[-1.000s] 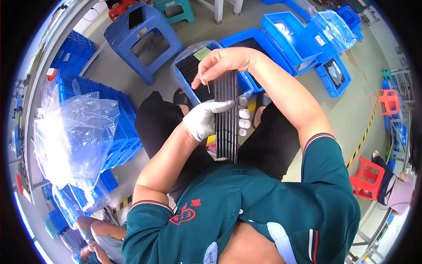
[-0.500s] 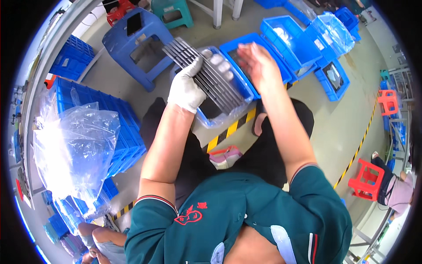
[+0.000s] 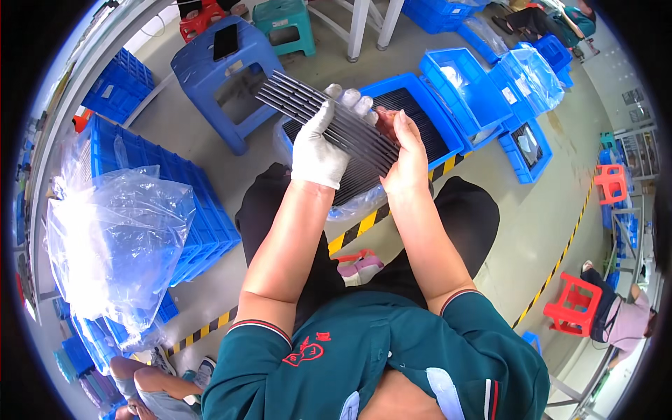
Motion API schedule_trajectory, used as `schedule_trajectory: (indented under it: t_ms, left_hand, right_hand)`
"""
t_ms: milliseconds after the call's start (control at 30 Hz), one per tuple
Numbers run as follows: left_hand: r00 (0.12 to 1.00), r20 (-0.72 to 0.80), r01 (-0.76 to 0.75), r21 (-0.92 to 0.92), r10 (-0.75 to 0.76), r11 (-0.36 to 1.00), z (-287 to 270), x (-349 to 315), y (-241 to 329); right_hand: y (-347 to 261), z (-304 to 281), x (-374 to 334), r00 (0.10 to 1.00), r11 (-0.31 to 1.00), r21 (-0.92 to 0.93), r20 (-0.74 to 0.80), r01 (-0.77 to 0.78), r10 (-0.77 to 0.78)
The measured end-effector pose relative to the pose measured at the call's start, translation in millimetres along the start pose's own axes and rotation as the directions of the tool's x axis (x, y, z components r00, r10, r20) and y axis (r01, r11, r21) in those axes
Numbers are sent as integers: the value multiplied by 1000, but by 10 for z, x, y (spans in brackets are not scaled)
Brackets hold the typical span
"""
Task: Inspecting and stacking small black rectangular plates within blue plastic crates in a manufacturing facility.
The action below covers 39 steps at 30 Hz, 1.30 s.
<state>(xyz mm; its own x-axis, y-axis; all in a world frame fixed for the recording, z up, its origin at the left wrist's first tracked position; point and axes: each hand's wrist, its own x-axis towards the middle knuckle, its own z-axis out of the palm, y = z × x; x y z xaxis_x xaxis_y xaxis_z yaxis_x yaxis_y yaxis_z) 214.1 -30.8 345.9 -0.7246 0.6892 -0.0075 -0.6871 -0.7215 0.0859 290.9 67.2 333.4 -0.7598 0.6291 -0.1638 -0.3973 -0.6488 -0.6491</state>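
Observation:
A row of long, thin dark strips [image 3: 343, 124] lies slanted across both my hands, above the bins. My left hand [image 3: 317, 150], in a white glove, is closed around the strips near their middle, thumb on top. My bare right hand [image 3: 407, 155] grips their lower right end, its thumb along the edge and its fingers partly hidden behind them. Under my hands is a plastic-lined bin [image 3: 350, 211] holding more dark strips. Beside it on the right, a blue bin [image 3: 439, 112] also contains rows of dark strips.
A blue stool [image 3: 192, 66] with a phone [image 3: 225, 42] stands ahead on the left. Stacked blue crates [image 3: 203, 203] under clear plastic [image 3: 126, 231] are at my left. More blue bins [image 3: 465, 87] sit at the right. A red stool [image 3: 572, 304] and a seated person are far right.
My right hand has come in from over the right bin and taken hold of the strips' lower end. The left hand keeps its grip; the strips have shifted slightly right.

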Motion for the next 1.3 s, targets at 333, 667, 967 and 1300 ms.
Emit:
schedule_trajectory:
  t_ms: [333, 667, 967, 1300]
  left_hand:
    - [980, -161, 132, 110, -113, 985, -82, -190, 89]
    - [901, -154, 426, 131, -406, 895, -118, -425, -129]
    - [852, -172, 521, 182, -495, 834, -101, -434, -218]
    - [829, -192, 557, 201, -525, 806, -60, -456, -208]
  right_hand:
    - [-381, -87, 283, 997, 869, -490, 59, 75, -53]
    - [-473, 54, 488, 924, 752, -658, 256, -48, 283]
    - [-428, 132, 500, 828, 651, -737, 243, -181, 506]
    - [-363, 124, 529, 824, 618, -772, 251, -146, 508]
